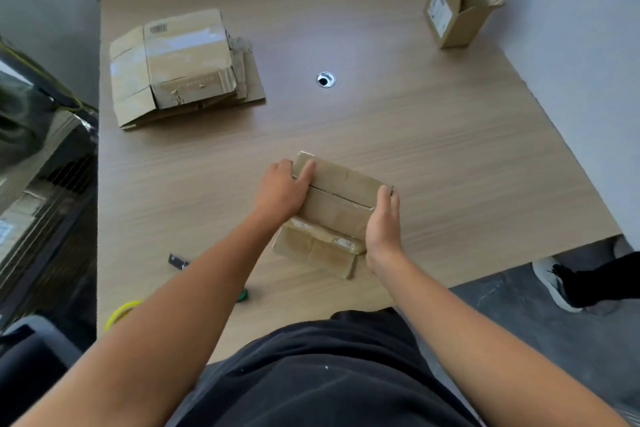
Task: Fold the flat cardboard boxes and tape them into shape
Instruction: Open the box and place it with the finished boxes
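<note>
— Where do we find the box?

— We record the small cardboard box (337,204) on the table (450,149), directly between the two hands, its top flaps folded down.

— And the hands?

— The left hand (280,191) curls round the box's left end and grips it. The right hand (382,224) presses the right end, fingers nearly straight.

— Anything further?

— We note a stack of flat cardboard (183,66) well beyond the left hand, and an upright open box (460,0) well beyond the right.

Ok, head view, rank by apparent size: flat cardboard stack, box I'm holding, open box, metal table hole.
1. stack of flattened brown cardboard boxes
2. small brown cardboard box being held; nearness enlarges it
3. upright open brown cardboard box, farther away
4. round silver metal table hole
</note>
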`<state>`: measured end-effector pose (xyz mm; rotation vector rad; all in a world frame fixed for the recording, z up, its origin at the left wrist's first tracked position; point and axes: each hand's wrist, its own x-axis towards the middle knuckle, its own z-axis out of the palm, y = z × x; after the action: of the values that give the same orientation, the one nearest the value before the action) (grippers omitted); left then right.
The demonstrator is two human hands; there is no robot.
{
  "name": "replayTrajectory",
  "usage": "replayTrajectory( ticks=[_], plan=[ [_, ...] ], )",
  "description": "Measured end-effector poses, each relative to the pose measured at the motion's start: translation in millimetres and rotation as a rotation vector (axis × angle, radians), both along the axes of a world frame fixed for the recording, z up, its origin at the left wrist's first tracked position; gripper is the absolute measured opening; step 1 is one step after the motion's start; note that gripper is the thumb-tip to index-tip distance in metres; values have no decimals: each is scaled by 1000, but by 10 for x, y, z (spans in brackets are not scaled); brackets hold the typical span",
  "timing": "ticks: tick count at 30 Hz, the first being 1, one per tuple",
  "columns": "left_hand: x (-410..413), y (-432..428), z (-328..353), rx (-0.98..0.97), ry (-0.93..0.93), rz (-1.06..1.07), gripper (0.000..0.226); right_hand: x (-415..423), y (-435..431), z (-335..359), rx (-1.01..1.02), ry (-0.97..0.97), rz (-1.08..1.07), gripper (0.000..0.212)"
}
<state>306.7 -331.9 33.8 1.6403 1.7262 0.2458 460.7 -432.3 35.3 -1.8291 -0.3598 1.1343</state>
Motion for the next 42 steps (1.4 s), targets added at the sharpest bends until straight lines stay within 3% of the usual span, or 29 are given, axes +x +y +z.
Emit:
replayTrajectory(
  ticks=[5, 8, 13, 16, 19, 21, 24, 26, 28, 30, 31, 33, 35, 36, 38, 39, 42],
  plan=[
    [36, 179, 116, -343, -326, 210, 69, 113, 142, 17, -46, 232, -47, 71],
    [38, 142, 216, -270, -518, 239, 47, 292, 200, 241, -56, 187, 59, 74],
    [-52, 171, 509, -13, -826, 172, 53, 556, 206, 807, 356, 36, 35, 60],
    [-142, 88, 511, 66, -897, 175, 36, 539, 148, 906, 404, 4, 11, 45],
    [-197, -59, 399, -12, -904, 251, 60, 473, 43, 793, 374, -21, 68, 47],
    [-220, -151, 325, -118, -854, 271, 74, 409, -37, 680, 299, -35, 160, 60],
    [-200, -349, 245, -264, -814, 292, 61, 330, -166, 499, 185, -74, 275, 71],
    [-182, -495, 154, -258, -794, 357, 62, 296, -278, 406, 144, -131, 370, 74],
    [-167, -584, 96, -255, -802, 422, 94, 278, -392, 324, 82, -115, 416, 83],
    [-150, -595, 95, -296, -800, 541, 123, 277, -494, 292, 47, -41, 423, 74],
    [-154, -576, 99, -325, -785, 607, 124, 290, -538, 294, 38, 10, 428, 62],
    [-175, -526, 86, -376, -758, 678, 104, 310, -620, 324, 25, 83, 411, 34],
    [-177, -497, 82, -375, -748, 690, 82, 365, -683, 375, 51, -131, 416, 28],
    [-172, -491, 99, -365, -749, 700, 78, 403, -690, 424, 80, -353, 418, 40],
    [-135, -474, 148, -342, -752, 741, 88, 484, -625, 493, 235, -854, 488, 65],
    [-96, -469, 167, -331, -744, 767, 97, 510, -557, 523, 323, -1028, 576, 66],
    [43, -486, 203, -308, -706, 759, 99, 537, -279, 620, 343, -1250, 905, 49]
  ],
)
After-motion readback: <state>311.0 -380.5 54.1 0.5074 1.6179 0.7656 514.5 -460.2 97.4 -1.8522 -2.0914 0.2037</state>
